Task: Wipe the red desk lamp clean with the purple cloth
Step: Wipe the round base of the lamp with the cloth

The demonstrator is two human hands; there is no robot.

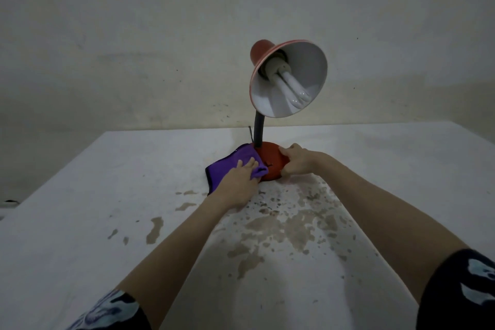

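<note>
The red desk lamp stands upright at the far middle of the table, with a round red base (271, 161), a black bendy neck (259, 128) and a red shade (289, 78) whose white inside and bulb face me. A purple cloth (233, 166) lies against the left side of the base. My left hand (241, 178) presses flat on the cloth, pushing it onto the base. My right hand (294, 159) grips the right side of the base, thumb on top.
The white table (107, 209) has brown chipped patches (281, 225) in front of the lamp. A plain wall rises right behind the table's far edge. A thin black cord (63, 134) sticks up behind the base.
</note>
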